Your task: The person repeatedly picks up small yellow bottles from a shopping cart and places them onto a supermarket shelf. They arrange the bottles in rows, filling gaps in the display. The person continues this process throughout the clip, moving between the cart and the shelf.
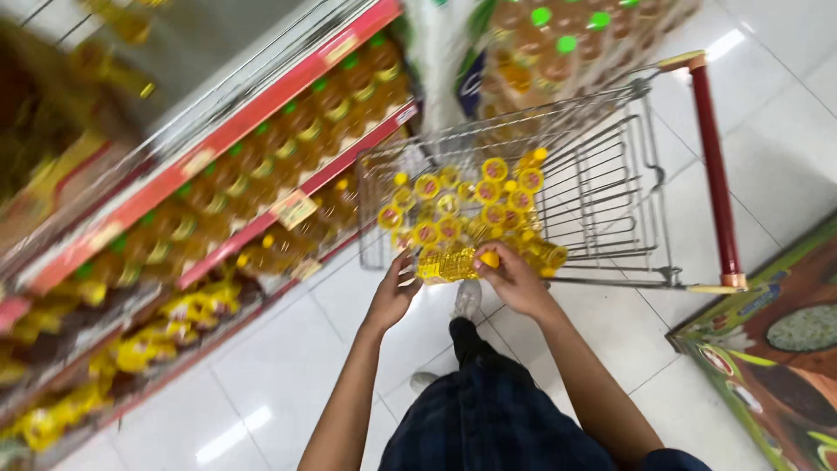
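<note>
- A clear plastic bottle of golden cooking oil with a yellow cap is being held on its side between two bare hands at the near rim of a silver wire shopping trolley with a red push bar.
- The left hand is being kept cupped at the bottle's base, fingers partly curled; the right hand is being closed around the capped end.
- More yellow-capped oil bottles are being kept upright and crowded in the trolley basket.
- A slip is being risked: the smooth bottle is being carried horizontally over the rim, and a loosened hold could likely send it onto the tiles or against the packed bottles.
- The wheeled trolley, being leaned on, could probably roll away.
- A glossy white tiled floor is being lit from overhead, glare showing.
- Red-edged shop shelves stocked with oil bottles are being shown at left, blurred; a printed green cardboard display is being shown at right.
</note>
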